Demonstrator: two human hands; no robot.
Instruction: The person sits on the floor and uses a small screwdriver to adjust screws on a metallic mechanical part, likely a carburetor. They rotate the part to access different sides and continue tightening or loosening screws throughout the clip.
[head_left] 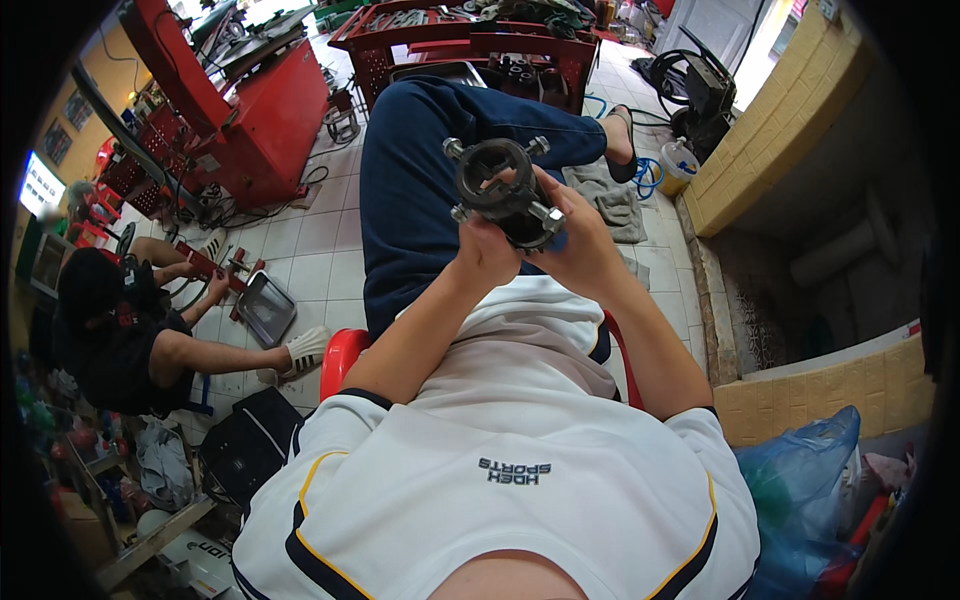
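Above my lap I hold a black metal collar (pixel 512 212), a short hollow cylinder with its open end facing up toward me. Several silver bolts (pixel 545 217) stick out around its wall. My left hand (pixel 487 252) grips its lower left side, with the thumb against the wall. On the other side, my right hand (pixel 578 232) is wrapped round the collar's right wall. Some skin shows through the hollow, and the collar's underside is hidden by my hands. Below it are my dark blue trousers (pixel 400 190), one leg crossed over the other.
I sit on a red chair (pixel 345 362). Ahead stands a red workbench (pixel 460 40) with tools; a red machine (pixel 265 120) is at the far left. A co-worker (pixel 110 320) sits at left beside a grey tray (pixel 268 305). A yellow wall (pixel 780 120) and a blue bag (pixel 800 490) are at right.
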